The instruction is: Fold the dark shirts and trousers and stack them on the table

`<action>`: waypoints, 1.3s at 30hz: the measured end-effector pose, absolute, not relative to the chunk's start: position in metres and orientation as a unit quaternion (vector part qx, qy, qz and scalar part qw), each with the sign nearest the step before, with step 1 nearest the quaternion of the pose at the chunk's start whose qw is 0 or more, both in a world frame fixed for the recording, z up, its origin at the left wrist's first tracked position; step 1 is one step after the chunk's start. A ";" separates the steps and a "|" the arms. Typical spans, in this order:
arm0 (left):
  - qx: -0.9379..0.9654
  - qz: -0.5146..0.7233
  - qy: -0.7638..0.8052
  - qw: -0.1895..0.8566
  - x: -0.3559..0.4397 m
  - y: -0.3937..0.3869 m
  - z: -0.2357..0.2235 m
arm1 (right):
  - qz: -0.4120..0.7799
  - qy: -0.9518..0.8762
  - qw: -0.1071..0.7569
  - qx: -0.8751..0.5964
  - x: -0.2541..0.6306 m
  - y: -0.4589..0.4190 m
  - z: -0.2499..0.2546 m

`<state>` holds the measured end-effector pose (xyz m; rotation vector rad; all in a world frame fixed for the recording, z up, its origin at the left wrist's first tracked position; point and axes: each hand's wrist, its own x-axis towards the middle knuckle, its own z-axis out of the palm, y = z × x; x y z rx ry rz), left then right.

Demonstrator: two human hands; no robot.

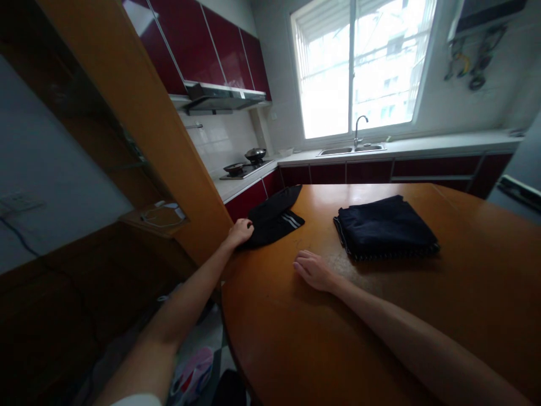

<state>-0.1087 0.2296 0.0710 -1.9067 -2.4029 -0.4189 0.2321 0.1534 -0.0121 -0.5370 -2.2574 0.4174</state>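
At the table's left edge, my left hand (242,231) is closed on the near corner of a black garment (270,221). The cloth lies bunched on the tabletop, with two white stripes across one end; whether it is a sleeve or a trouser leg, I cannot tell. My right hand (313,270) rests palm down on the table (287,316), holding nothing, its fingers slightly bent. To the right of it, apart from the hand, sits a folded stack of dark navy cloth (384,228) with pale stitching along its edges.
A wooden cabinet post (169,113) rises beside the table's left side. Beyond the table stand a stove with pans (255,154), a sink (338,151) and a white counter (443,144). On the floor at lower left lies a pink item (196,366).
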 end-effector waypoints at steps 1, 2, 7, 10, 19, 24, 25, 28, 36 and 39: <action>-0.606 -0.137 -0.783 0.031 -0.100 0.241 0.069 | 0.165 -0.884 0.382 -0.215 0.233 0.153 -0.012; -0.595 -0.136 -0.791 0.034 -0.090 0.250 0.065 | 0.165 -0.882 0.383 -0.220 0.235 0.153 -0.012; -0.582 -0.105 -0.806 0.032 -0.054 0.267 0.034 | 0.161 -0.873 0.387 -0.249 0.241 0.157 -0.012; -0.606 -0.087 -0.790 0.037 -0.046 0.263 0.022 | 0.167 -0.873 0.381 -0.255 0.240 0.159 -0.012; -0.691 -0.045 -0.719 0.060 -0.026 0.186 0.008 | 0.153 -0.885 0.363 -0.248 0.238 0.157 -0.013; -0.734 -0.019 -0.676 0.070 -0.034 0.108 0.010 | 0.142 -0.869 0.411 -0.236 0.239 0.156 -0.013; -0.729 -0.004 -0.682 0.054 -0.038 0.098 0.014 | 0.138 -0.864 0.424 -0.233 0.238 0.156 -0.012; -0.693 0.026 -0.720 0.006 -0.046 0.094 0.032 | 0.133 -0.853 0.451 -0.225 0.235 0.157 -0.009; -0.611 -0.052 -0.789 -0.035 -0.040 0.245 0.038 | 0.146 -0.860 0.438 -0.219 0.236 0.152 -0.007; -0.602 -0.039 -0.796 -0.056 -0.046 0.301 0.022 | 0.170 -0.853 0.438 -0.226 0.238 0.151 -0.006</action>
